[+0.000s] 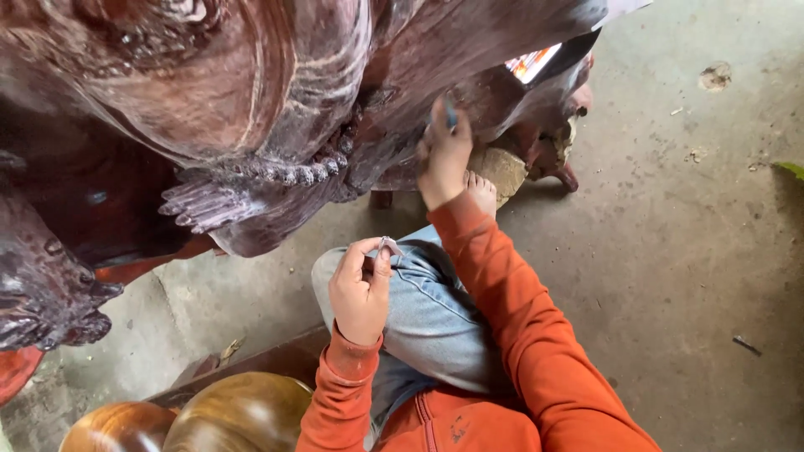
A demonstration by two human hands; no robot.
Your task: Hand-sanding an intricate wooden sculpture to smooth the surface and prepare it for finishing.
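Note:
A large dark reddish carved wooden statue [276,92] fills the upper left, with carved beads and a tassel. My right hand [444,155] reaches up against its lower surface, fingers closed on a small dark tool whose tip shows above the fingers. My left hand [360,289] rests over my knee in light blue jeans, pinching a small folded greyish piece [388,245], possibly sandpaper, between thumb and fingers. Both sleeves are orange.
Polished round brown wooden forms [239,414] sit at the bottom left beside a wooden ledge. My bare foot [481,188] rests near a pale stone under the statue. Grey concrete floor [687,251] with small debris spreads to the right.

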